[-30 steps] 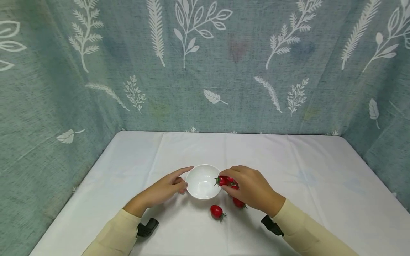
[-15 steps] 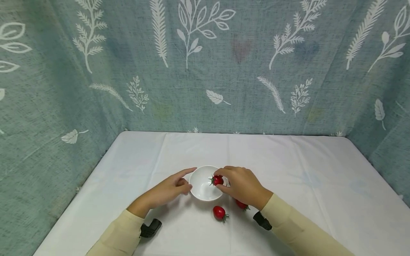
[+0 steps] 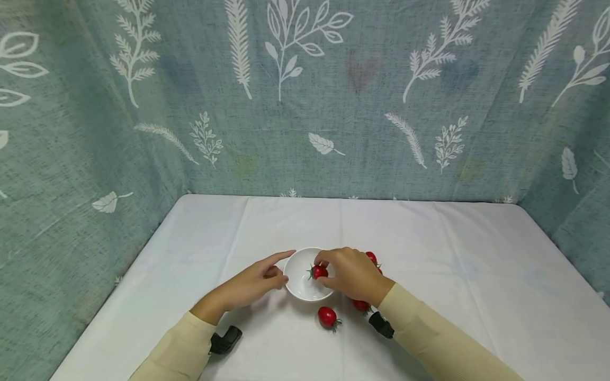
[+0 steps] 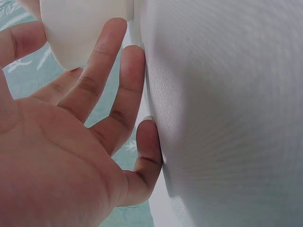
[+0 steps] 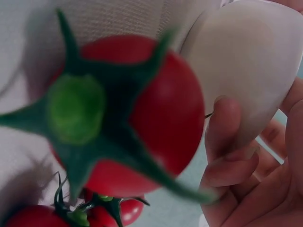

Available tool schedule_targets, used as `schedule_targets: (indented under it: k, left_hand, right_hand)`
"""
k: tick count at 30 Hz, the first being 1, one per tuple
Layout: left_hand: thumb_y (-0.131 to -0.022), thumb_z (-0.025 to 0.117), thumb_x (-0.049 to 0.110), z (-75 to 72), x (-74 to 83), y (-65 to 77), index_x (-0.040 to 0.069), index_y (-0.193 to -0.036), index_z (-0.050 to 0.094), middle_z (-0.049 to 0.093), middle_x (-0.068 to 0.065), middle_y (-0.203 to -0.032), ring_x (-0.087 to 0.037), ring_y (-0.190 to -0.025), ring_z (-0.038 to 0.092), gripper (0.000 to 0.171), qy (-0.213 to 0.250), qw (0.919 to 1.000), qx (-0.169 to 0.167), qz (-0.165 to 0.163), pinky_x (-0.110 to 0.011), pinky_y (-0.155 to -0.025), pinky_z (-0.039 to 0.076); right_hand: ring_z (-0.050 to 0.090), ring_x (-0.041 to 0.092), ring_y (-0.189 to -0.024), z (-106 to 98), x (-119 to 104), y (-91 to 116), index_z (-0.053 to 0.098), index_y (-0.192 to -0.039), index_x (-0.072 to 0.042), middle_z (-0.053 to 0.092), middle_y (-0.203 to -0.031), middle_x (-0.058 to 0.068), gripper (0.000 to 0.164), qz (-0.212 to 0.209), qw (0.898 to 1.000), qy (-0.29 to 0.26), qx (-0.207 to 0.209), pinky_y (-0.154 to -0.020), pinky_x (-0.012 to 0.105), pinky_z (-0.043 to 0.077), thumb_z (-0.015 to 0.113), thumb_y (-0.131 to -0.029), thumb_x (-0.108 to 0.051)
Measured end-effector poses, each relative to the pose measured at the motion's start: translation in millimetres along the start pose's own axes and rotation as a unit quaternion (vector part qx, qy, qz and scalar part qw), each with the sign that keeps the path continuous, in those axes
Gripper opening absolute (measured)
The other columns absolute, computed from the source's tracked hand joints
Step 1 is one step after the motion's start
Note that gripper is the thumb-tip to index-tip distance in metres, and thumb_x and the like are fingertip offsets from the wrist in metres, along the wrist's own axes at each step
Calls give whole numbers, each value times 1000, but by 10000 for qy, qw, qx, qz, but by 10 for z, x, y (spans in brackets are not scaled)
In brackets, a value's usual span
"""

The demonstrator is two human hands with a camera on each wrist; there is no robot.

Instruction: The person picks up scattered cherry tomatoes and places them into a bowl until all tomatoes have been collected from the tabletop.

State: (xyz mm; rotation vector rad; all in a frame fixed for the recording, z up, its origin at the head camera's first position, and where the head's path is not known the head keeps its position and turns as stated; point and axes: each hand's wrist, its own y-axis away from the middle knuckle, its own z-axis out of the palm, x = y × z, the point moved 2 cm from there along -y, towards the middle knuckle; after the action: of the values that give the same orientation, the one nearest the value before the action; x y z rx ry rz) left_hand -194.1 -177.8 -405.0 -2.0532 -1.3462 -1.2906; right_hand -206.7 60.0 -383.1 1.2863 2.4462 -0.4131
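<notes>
A white bowl (image 3: 296,286) stands on the table in the head view. My left hand (image 3: 250,283) is at its left side, index finger stretched along the far rim and thumb at the near rim. In the left wrist view, fairly straight fingers (image 4: 97,61) lie against the bowl's outer wall. Over the bowl's inside, my right hand (image 3: 355,272) pinches a red cherry tomato (image 3: 319,272) between thumb and fingers, its green calyx toward the left. In the right wrist view the bowl (image 5: 246,52) hides that tomato.
One loose cherry tomato (image 3: 327,316) lies in front of the bowl. Another tomato (image 3: 361,306) is partly under the right wrist, and more tomatoes (image 3: 371,257) show beyond that hand. A patterned green curtain (image 3: 305,106) surrounds the white-covered table (image 3: 419,233).
My right hand has carried the pinched tomato leftward from the bowl's right rim to over its inside, uncovering tomatoes behind the hand. The left hand stays at the bowl.
</notes>
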Motion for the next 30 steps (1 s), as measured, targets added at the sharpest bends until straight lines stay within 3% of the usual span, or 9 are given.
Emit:
schedule_targets:
  k: [21,30]
  left_hand:
    - [-101,57,30,-3,12,11,24,-157,32,70,-2,-101,-18,-100,64,62,-10,10000,-26,-16,-41,-93,41]
    - [-101,57,28,-1,-2,0,22,-157,32,71,-2,-101,-19,-100,64,62,-25,10000,-16,34,-40,-92,41]
  right_hand:
    - [59,11,-78,10,-21,-73,72,-105,-19,73,-96,-1,24,196,9983,-62,-541,-66,29,49,81,-83,-22]
    - [60,13,-81,23,-27,-97,73,-107,-18,74,-100,0,26,236,9979,-37,-604,-70,31,51,82,-83,-24]
